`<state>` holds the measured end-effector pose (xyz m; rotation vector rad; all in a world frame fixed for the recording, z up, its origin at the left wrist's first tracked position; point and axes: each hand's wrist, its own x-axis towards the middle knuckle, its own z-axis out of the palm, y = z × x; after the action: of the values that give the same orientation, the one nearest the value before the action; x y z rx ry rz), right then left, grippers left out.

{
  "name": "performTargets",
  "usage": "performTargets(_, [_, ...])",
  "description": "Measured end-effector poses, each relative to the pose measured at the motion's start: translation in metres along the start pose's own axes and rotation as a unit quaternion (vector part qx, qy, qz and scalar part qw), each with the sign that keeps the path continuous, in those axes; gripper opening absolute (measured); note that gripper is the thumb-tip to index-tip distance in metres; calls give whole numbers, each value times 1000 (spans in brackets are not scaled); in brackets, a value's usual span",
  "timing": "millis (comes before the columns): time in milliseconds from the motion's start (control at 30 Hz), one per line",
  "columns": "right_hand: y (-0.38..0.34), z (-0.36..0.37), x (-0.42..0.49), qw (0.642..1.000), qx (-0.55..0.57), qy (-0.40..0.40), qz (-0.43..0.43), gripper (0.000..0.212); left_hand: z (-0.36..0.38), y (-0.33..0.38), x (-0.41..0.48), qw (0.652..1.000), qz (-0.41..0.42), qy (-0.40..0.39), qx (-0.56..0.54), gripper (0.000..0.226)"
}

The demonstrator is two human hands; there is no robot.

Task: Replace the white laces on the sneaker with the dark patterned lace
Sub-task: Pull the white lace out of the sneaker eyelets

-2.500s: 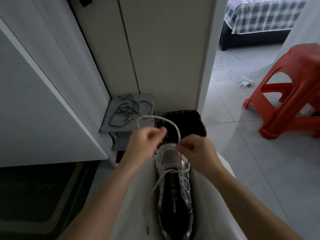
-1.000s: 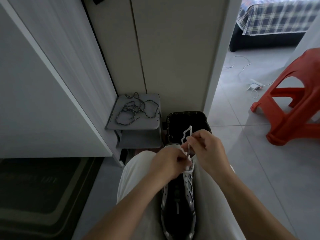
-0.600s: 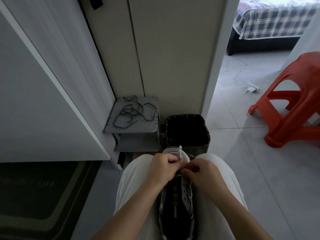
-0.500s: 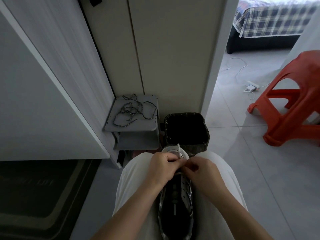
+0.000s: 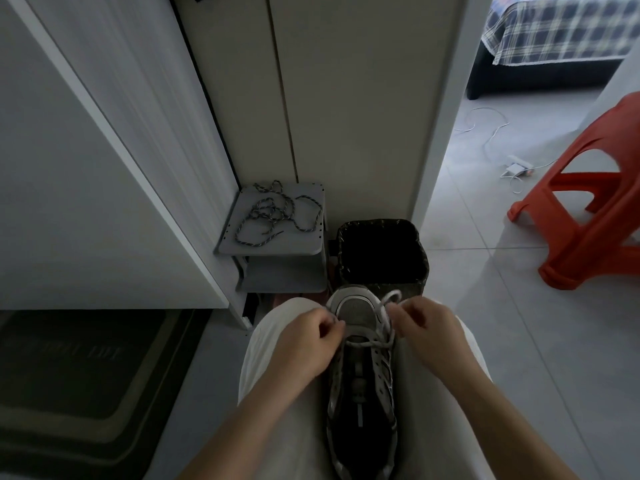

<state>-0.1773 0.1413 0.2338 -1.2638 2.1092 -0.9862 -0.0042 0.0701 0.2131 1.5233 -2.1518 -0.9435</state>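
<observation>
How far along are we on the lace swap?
Done: most eyelets on the sneaker look empty. In hand: the left hand and right hand each pinch the white lace, which crosses only near the toe. Left: pull it free, then thread the dark patterned lace, lying untouched on the grey shelf.

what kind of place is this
Probably a home hallway beside a bedroom: a plaid-covered bed shows through the doorway, a doormat lies on the floor, and a small grey rack stands by the wall.
</observation>
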Motion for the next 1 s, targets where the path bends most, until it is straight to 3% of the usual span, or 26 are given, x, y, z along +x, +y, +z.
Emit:
performTargets(67, [-3, 1, -7, 995, -77, 4, -56, 23, 0, 2, 0, 999, 13, 32, 0, 25])
performTargets(167, [-4, 7, -13, 987, -95, -38, -123, 13, -5, 3, 2, 996, 12, 85, -11, 22])
performTargets(233, [0, 13, -14, 978, -128, -81, -144, 16, -18, 4, 12, 987, -37, 120, -102, 24])
performTargets(333, [1, 19, -11, 972, -161, -94, -144, 17, -61, 3, 31, 928, -116, 202, -292, 18])
performTargets(400, [-3, 22, -8, 970, -173, -91, -146, 16, -88, 3, 38, 901, -108, 223, -356, 18])
performTargets(667, [-11, 34, 2, 955, -234, -92, -155, 12, -59, 1, 18, 961, -62, -1, -270, 11])
performTargets(767, [-9, 33, -1, 943, -253, -102, -191, 15, -30, -4, 6, 986, -30, -88, -136, 10])
performTargets(900, [-11, 30, -5, 937, -235, -142, -215, 15, -11, -1, -1, 990, 18, -13, -138, 29])
performTargets(1000, [-15, 28, -3, 950, -209, -126, -197, 17, -16, 4, 6, 984, 9, 57, -169, 22])
